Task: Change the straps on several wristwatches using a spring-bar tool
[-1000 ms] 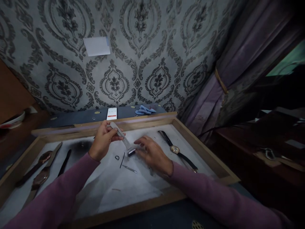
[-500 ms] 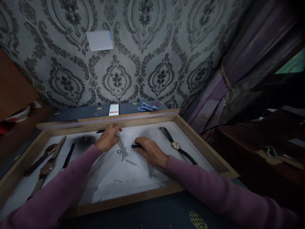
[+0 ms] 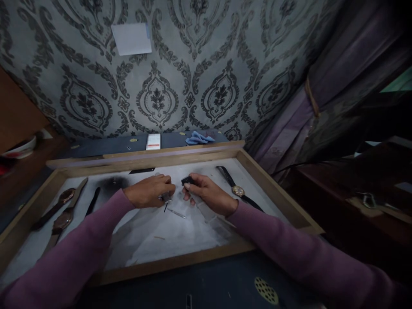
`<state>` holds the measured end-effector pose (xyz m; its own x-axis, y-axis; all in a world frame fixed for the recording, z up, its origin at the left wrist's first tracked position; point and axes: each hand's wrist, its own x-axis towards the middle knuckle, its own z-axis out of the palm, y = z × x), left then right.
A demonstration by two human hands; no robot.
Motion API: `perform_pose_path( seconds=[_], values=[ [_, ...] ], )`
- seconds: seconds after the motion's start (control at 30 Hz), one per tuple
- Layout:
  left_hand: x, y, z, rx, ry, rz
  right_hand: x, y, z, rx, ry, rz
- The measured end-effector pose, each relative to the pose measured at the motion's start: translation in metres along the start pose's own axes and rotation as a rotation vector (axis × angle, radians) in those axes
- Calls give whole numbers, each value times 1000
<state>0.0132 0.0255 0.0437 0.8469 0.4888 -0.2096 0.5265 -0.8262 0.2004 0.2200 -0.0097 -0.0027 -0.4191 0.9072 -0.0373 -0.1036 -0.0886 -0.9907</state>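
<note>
My left hand (image 3: 151,191) is over the middle of the tray, its fingers curled down around a grey watch strap (image 3: 167,197), most of which they cover. To its right, my right hand (image 3: 209,193) pinches a small black rectangular object (image 3: 186,180) between thumb and fingers, held up off the paper. Its exact kind is unclear. Below the hands lies a slim metal tool (image 3: 177,213) with pointed ends. Right of my right hand rests a gold-cased watch (image 3: 238,191) with a black strap.
A shallow wooden tray (image 3: 180,265) lined with white paper holds two brown watches (image 3: 62,219) and a black strap (image 3: 93,201) at left. A flat black strip (image 3: 142,171) lies by its back wall. Behind the tray are a phone (image 3: 153,142) and a blue cloth (image 3: 199,137).
My left hand has come down and right over the grey strap, uncovering the black strip. My right hand has lifted and turned, tilting the black object up. The view has tipped slightly downward.
</note>
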Motion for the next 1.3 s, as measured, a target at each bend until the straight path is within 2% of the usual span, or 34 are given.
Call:
perform_pose_path(
  seconds=[0.17,0.37,0.6,0.8,0.97,1.13,1.3],
  values=[
    [3,-12,11,-131,135,63,-1,-4,0,63,10,31],
    [6,-21,13,-265,267,-21,-3,-7,2,97,-7,4],
    [2,-1,0,-343,437,-113,-6,-16,4,68,-1,-121],
    [2,17,-7,-372,551,-59,-10,-20,8,-35,30,-245],
    [-1,24,-11,-341,561,-100,-15,-20,11,-183,52,-318],
    [-2,24,-12,-371,524,-79,-19,-19,12,-270,87,-360],
    [-2,31,-13,-332,579,-68,-21,-21,13,-392,139,-414]
  ],
)
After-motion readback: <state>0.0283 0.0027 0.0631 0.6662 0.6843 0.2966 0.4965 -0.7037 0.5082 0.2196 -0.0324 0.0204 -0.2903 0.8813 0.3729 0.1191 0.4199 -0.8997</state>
